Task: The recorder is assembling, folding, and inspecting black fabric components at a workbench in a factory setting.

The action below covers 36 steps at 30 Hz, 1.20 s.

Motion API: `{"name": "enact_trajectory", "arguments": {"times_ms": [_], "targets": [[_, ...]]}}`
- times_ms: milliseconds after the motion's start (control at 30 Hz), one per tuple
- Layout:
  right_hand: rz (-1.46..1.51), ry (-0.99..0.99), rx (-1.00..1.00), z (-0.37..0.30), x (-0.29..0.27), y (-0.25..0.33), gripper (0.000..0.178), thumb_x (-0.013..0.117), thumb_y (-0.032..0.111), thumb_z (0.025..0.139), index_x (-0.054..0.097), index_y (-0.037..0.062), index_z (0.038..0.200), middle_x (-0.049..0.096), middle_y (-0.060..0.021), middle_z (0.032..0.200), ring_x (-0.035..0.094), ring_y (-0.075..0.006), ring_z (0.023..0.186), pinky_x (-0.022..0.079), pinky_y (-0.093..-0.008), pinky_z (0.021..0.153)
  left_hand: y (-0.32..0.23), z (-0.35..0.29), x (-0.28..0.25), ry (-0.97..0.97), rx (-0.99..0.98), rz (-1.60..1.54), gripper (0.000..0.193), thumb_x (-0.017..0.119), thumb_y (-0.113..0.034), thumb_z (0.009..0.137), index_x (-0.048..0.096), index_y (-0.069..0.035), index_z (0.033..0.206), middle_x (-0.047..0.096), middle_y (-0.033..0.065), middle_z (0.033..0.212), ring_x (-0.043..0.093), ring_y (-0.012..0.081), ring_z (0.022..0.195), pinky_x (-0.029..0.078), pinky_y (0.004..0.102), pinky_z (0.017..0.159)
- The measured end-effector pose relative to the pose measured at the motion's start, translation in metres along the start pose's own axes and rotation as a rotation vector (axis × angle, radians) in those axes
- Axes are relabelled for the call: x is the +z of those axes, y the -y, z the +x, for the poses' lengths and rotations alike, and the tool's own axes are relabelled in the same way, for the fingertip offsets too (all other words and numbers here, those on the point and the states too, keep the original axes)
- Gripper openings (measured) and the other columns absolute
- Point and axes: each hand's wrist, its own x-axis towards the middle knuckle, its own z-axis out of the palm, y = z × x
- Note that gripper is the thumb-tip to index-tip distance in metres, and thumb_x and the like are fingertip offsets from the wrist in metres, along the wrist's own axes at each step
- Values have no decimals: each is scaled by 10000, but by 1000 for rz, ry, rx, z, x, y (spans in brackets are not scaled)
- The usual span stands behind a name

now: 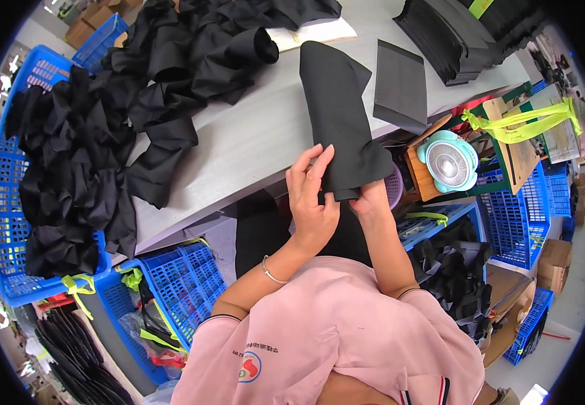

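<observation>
Nearest in: a long black fabric piece, tube-like, soft cloth is held at its near end, just past the near edge of the grey tabletop, w/ the rest laid out flat up the table toward the far edge. Left hand is seen w/ fingers curled up and pinched on the piece's near-left corner; thumb side is hidden, so how tight can't be told exactly. Right hand is closed on the near-right hem, mostly tucked under the cloth.

Judged from the layout: one piece is in hand, mid-handling, prob. being straightened or folded at the hem; not yet set down w/ the finished lot.

Further up, near the right edge: a flat dark-grey rectangular folded piece is laid beside it, apart, not touching. Far right corner: a stack of flat dark folded pieces is piled up; looks like done work, approx. a good number.

Left side and far-left corner: a big loose heap of crumpled black fabric pieces is spilled over the table edge into a blue plastic slatted crate. Plenty is left, by the look of it.

Off the right edge: a small teal desk fan is seen below table level.
</observation>
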Motion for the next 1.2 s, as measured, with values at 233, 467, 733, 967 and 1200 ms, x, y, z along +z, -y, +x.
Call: {"name": "enact_trajectory", "arguments": {"times_ms": [233,467,733,967,1200], "targets": [[115,-82,22,-2,8,1,411,663,247,917,572,14,1244,662,-117,1142,678,-232,985,592,-373,844,-12,5,6,-172,28,66,655,539,170,676,621,-60,1283,560,129,1269,549,257,1058,501,287,728],[132,-41,30,2,-4,-4,377,672,227,903,592,19,1207,670,-115,1103,680,-226,955,594,-361,819,-6,7,6,-153,54,-89,546,540,181,707,675,-43,1186,610,118,1178,618,206,973,523,255,675],[131,-49,-4,3,-1,-6,321,663,223,901,614,21,1145,673,-108,1034,684,-221,893,600,-358,770,-14,6,3,-152,54,-134,536,546,190,686,703,-26,1151,604,92,1167,600,142,921,505,242,688],[204,-23,39,9,-7,-11,271,652,219,889,624,26,1078,667,-89,968,674,-202,815,589,-328,693,-11,1,3,-137,52,-122,536,563,180,686,703,-30,1159,610,95,1156,609,154,905,509,248,672],[174,-105,11,21,-6,-17,257,619,246,912,627,35,1060,665,-81,943,671,-197,798,577,-318,661,-3,2,2,-118,63,-118,541,584,170,701,680,-25,1196,600,123,1186,615,196,953,528,260,686]]}}
